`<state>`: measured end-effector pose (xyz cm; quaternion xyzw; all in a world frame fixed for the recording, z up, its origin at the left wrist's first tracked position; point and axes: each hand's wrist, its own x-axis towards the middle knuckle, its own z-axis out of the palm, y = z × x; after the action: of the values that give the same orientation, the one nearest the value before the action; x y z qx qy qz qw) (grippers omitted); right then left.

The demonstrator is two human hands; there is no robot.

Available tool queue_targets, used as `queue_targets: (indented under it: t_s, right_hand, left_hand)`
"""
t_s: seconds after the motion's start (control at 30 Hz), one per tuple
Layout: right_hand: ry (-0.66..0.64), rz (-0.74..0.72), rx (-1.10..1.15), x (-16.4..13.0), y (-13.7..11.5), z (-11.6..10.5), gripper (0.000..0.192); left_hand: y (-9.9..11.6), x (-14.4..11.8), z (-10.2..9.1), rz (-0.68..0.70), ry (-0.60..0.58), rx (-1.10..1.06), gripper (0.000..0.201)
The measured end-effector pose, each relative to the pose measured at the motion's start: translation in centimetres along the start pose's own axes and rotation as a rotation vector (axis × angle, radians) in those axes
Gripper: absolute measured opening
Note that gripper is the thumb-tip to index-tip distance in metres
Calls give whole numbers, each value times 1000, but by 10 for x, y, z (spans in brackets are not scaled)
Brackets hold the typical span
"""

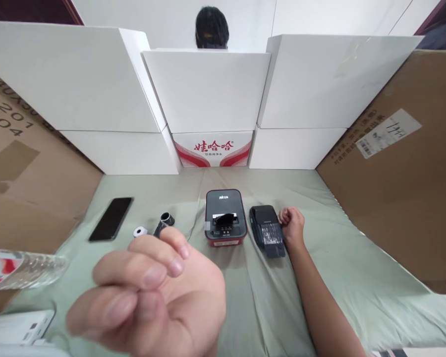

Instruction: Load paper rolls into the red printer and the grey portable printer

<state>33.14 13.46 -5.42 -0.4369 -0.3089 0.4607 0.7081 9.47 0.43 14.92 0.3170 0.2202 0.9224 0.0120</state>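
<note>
Beside black device (pixel 267 230), right hand (pixel 292 224)

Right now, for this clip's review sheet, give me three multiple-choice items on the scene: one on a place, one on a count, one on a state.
1. Where does the phone lie?
A. Left of the red-rimmed device
B. On the white boxes
C. Under the right hand

2. How many dark devices lie between the phone and the right hand?
A. None
B. Two
C. Five

3. How is the right hand?
A. Flat and spread
B. Curled into a loose fist
C. Gripping the water bottle

Answers:
1 A, it rests on the green cloth far left.
2 B, the red-rimmed device and the black device.
3 B, fingers folded beside the black device.
</note>
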Motion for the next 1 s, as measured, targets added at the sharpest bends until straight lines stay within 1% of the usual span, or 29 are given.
queue_targets:
  t_s: [0.07, 0.13, 0.2, 0.3, 0.4, 0.5, 0.57, 0.67, 0.73, 0.87, 0.93, 1.0]
  right_hand:
    - [2, 16, 18, -2, -2, -2, 37]
    - [4, 25, 25, -3, -3, -2, 36]
    - [-5, 21, 32, -3, -3, -1, 35]
    - [-27, 2, 25, -1, -1, 0, 36]
    - [-35, -15, -15, -1, 1, 1, 37]
    - [-39, -29, -45, -1, 2, 1, 35]
    - [-43, -36, -56, -1, 2, 1, 33]
    - [-42, -37, -86, -1, 1, 1, 30]
    - [-36, -32, -108, -1, 1, 0, 31]
    - [-18, -30, -128, 3, 5, 1, 35]
    - [-25, -35, -142, 4, 7, 1, 36]
    - [-38, -43, -147, 6, 9, 1, 35]
  left_hand:
    - [-22, 3, 1, -7, -33, -3, 19]
    - [-31, 2, 1, -37, -36, 14, 15]
    - [-29, 0, 4, -48, -49, 22, 15]
    - [-18, -4, 9, -70, -84, 8, 15]
    - [-11, -6, 12, -7, -88, -2, 15]
    - [-17, -2, 11, 105, -53, 33, 16]
    - [-27, 3, 9, 115, 6, 55, 14]
    - [-44, 11, 3, 23, 88, 98, 11]
    - [-52, 15, -1, -53, 103, 136, 12]
    - [-58, 21, -6, -128, 86, 153, 16]
    - [-58, 24, -7, -148, 70, 137, 20]
    - [-61, 25, -9, -154, 46, 128, 19]
